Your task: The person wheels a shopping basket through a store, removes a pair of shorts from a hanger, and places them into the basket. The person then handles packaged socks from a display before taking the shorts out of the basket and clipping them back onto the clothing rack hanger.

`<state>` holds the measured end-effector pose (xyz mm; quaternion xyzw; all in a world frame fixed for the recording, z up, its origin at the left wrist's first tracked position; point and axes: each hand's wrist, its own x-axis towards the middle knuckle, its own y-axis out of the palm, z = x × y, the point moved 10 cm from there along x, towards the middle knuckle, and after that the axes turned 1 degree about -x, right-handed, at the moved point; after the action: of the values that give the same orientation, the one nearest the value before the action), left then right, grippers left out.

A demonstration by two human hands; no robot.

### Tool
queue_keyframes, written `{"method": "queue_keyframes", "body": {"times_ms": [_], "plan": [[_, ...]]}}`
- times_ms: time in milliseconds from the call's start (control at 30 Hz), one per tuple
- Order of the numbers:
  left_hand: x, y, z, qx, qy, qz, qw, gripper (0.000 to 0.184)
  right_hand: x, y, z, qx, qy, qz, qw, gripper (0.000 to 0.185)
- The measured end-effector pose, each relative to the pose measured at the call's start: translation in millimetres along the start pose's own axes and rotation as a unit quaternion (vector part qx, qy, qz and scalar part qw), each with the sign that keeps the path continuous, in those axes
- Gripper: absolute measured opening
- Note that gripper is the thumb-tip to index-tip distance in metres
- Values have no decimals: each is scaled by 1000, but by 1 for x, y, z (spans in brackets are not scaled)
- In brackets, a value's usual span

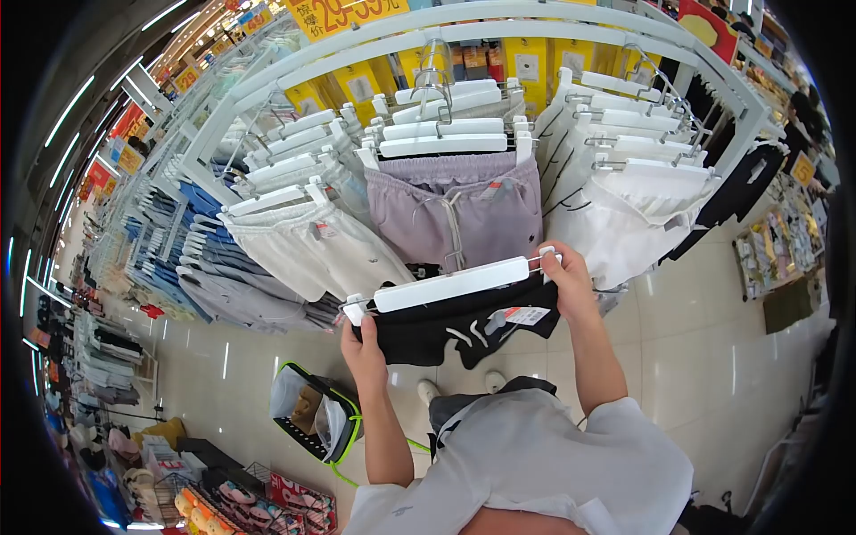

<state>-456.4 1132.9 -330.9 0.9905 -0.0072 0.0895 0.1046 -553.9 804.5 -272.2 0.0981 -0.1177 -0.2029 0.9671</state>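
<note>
Black shorts (pixel 415 332) with a white drawstring and a paper tag (pixel 526 316) hang from a white clip hanger (pixel 453 283) held level in front of my body. My left hand (pixel 366 349) grips the clip at the hanger's left end. At the other end, my right hand (pixel 568 275) pinches the right clip and the waistband. Just beyond the hanger, lilac shorts (pixel 455 209) hang on the rack. White shorts (pixel 312 245) hang to their left, and more white shorts (pixel 620 227) to their right.
A white metal rack (pixel 499 37) frames the hanging shorts. On the tiled floor at my left stands a black basket (pixel 314 412) with green edging and items inside. Blue clothes (pixel 169 241) hang far left; bins of goods (pixel 241 499) stand lower left. A display stand (pixel 783 254) is at right.
</note>
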Motion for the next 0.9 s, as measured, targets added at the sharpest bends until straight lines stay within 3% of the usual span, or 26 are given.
{"method": "queue_keyframes", "body": {"times_ms": [233, 433, 533, 633, 700, 900], "plan": [[3, 9, 4, -43, -36, -10, 998, 20, -2, -1, 13, -21, 21, 11, 999, 23], [-5, 19, 16, -115, -82, -5, 990, 17, 1, -4, 27, -67, -21, 34, 997, 23], [-9, 27, 15, -169, -86, 7, 982, 22, 1, -4, 25, -31, -13, 26, 999, 24], [-15, 30, 9, -196, -96, -22, 976, 24, -1, 0, 17, -41, -3, 30, 999, 25], [-18, 28, 7, -219, -105, -68, 968, 23, -5, 4, 13, 27, 22, 33, 999, 26], [-25, 16, 22, -192, -99, -57, 975, 27, -11, -9, -24, 4, 70, -3, 997, 22]]}}
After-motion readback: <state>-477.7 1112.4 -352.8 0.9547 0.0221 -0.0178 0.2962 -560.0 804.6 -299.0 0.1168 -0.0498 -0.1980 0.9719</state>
